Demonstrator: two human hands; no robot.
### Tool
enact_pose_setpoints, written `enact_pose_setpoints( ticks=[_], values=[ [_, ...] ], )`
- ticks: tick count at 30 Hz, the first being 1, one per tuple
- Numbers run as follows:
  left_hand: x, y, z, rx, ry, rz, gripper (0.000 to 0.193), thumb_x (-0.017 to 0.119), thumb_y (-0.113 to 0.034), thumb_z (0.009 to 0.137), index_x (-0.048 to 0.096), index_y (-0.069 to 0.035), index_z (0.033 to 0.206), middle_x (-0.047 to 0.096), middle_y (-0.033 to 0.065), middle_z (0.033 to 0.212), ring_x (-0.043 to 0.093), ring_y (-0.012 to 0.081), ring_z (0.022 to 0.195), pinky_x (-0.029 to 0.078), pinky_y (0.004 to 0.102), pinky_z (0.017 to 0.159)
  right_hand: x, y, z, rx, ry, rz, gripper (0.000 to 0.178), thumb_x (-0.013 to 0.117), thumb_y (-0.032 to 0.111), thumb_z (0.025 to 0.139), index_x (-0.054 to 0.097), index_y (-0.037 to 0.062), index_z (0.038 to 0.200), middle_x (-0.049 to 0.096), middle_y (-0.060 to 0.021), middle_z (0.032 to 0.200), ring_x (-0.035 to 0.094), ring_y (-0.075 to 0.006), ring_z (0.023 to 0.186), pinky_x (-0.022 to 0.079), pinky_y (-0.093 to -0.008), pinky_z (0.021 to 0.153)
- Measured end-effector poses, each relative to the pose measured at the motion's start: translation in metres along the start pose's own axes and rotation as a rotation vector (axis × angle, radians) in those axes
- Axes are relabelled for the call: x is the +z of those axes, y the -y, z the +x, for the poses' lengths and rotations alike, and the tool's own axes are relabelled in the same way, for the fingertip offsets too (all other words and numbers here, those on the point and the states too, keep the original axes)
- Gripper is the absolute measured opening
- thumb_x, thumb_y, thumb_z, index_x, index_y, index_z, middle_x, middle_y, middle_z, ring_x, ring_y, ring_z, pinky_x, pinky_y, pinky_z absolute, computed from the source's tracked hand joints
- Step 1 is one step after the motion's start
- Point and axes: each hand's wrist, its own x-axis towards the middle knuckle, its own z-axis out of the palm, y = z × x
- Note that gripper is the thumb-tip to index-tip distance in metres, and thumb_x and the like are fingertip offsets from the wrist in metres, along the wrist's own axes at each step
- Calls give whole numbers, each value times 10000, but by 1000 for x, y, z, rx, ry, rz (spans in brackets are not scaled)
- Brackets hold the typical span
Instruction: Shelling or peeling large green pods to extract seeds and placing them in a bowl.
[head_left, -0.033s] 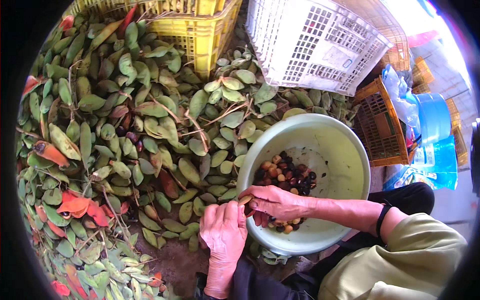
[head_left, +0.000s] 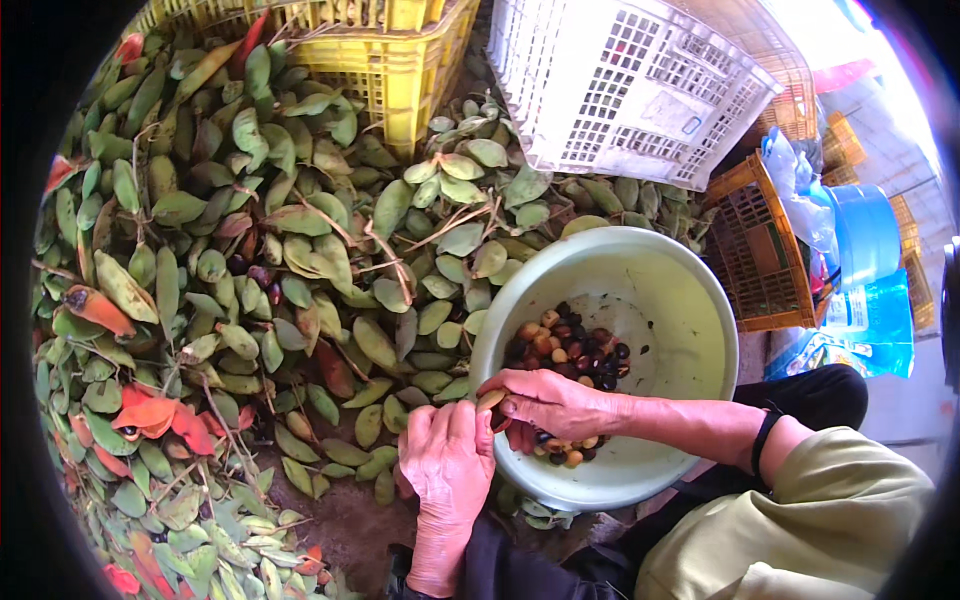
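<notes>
Over the left rim of a pale green basin, my two hands meet at a small brownish seed pod. My left hand is closed, with its fingertips against the pod's near side. My right hand pinches the same pod from the right; its forearm crosses the basin. Most of the pod is hidden by my fingers. Dark, reddish and tan seeds lie in the basin beneath and beyond my right hand.
Green pods cover the ground to the left and ahead, with some split red pods among them. A yellow crate and a white crate stand at the back. An orange crate and a blue bucket are at right.
</notes>
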Motion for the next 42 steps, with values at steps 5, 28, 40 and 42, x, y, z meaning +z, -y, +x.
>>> enact_pose_setpoints(
  ticks=[5, 28, 40, 42],
  values=[
    [23, -4, -2, -23, -94, -385, 49, 579, -106, 893, 565, -59, 896, 592, 123, 692, 610, 315, 607, 505, 400, 556, -12, 0, -17, 25, 13, 35, 232, 495, 193, 973, 520, -5, 1091, 598, -51, 847, 604, -112, 732, 526, -276, 656],
    [30, -16, -10, -100, 211, -708, 342, 642, -7, 762, 566, -27, 1095, 580, 112, 747, 612, 249, 651, 504, 332, 616, -33, -11, -19, 134, 121, -60, 463, 527, 10, 805, 375, 37, 1242, 593, -78, 895, 594, -123, 774, 495, -265, 665],
    [20, 0, -29, -107, 122, -605, 384, 615, 53, 689, 551, -10, 1063, 602, 111, 778, 638, 290, 692, 528, 378, 635, -36, 26, -19, -228, 205, -913, 379, 572, 330, 926, 529, 30, 1153, 638, -152, 928, 595, -334, 1001, 472, -451, 840],
    [19, 2, -32, -93, 61, -581, 354, 621, 43, 745, 567, 11, 1094, 622, 141, 808, 651, 299, 730, 535, 370, 659, -11, 26, -16, -166, 184, -606, 366, 580, 281, 932, 507, 2, 1158, 640, -161, 927, 623, -307, 937, 491, -422, 821]
  ],
)
